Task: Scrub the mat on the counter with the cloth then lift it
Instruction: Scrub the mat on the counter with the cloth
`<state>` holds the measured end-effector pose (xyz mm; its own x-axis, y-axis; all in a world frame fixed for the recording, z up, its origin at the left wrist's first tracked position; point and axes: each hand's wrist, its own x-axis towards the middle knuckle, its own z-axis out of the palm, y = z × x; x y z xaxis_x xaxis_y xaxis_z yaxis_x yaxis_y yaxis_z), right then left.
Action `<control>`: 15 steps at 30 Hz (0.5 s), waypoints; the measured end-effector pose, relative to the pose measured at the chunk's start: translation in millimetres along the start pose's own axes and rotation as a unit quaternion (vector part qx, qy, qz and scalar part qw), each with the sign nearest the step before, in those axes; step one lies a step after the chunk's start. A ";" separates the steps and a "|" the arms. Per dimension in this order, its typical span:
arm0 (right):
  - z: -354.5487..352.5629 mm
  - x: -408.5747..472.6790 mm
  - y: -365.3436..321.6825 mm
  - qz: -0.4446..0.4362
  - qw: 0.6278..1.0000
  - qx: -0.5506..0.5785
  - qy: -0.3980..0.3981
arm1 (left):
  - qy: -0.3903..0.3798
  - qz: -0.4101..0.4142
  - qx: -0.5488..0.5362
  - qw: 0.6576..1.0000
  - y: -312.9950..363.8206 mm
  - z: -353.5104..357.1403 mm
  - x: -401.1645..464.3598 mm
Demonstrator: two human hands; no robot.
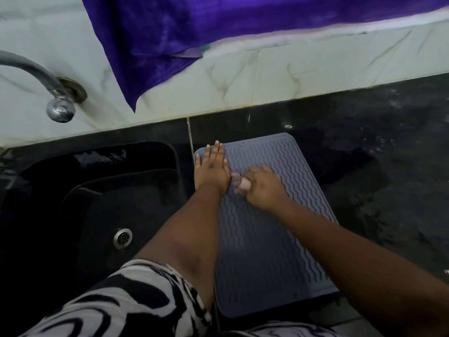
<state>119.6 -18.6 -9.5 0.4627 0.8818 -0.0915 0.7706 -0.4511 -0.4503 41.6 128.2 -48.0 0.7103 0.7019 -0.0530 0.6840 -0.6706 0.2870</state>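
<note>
Now left hand (212, 169) flat on mat (264, 239); right hand (263, 188) grips cloth (241, 184).

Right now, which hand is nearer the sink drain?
Left. The left hand lies flat on the mat's far-left corner, beside the sink, up and right of the drain. The right hand grips the cloth further right, mid-mat.

Premises: a domestic kitchen. Evidence: a black inset sink (102, 203) with a metal drain (123, 238), a chrome tap (48, 93) mounted on a marble-patterned tiled wall (291, 71), a wet dark stone worktop (376, 142), and a purple curtain (194, 27) hanging above the tiles.
</note>
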 end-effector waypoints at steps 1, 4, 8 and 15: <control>2.0 -22.4 -0.6 -0.004 1.000 0.001 -0.004 | 0.002 0.001 0.000 1.000 0.4 0.5 -1.1; 0.5 -83.3 -4.8 -0.014 0.999 0.018 -0.048 | 0.005 0.002 0.000 1.000 -0.1 1.0 -1.8; -21.2 -79.2 -12.9 0.038 0.986 0.114 -0.113 | 0.004 0.000 0.002 1.000 0.3 0.7 -2.9; -26.0 47.8 -24.8 0.012 0.999 -0.007 -0.039 | -0.015 0.006 0.009 1.000 -3.1 -5.2 -2.3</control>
<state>134.0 31.2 20.4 0.4462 0.8784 -0.1713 0.7660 -0.4739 -0.4344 36.9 129.9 -43.8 0.7227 0.6867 -0.0790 0.6785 -0.6828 0.2710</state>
